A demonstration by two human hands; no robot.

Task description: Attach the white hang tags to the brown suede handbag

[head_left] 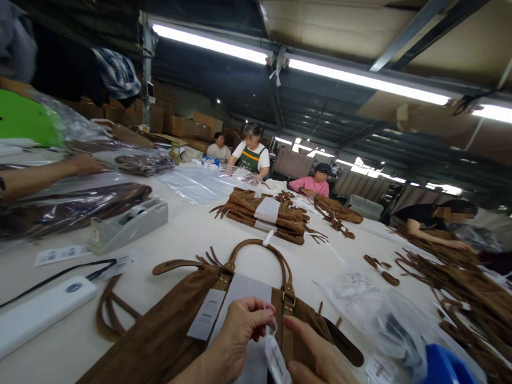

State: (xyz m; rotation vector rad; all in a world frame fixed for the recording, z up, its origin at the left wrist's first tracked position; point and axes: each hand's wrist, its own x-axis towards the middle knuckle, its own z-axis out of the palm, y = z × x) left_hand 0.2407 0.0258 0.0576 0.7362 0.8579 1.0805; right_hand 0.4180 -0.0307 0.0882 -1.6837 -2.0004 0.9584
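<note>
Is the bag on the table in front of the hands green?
No, the bag under the left hand and right hand is brown suede with brown handles, not green.
</note>
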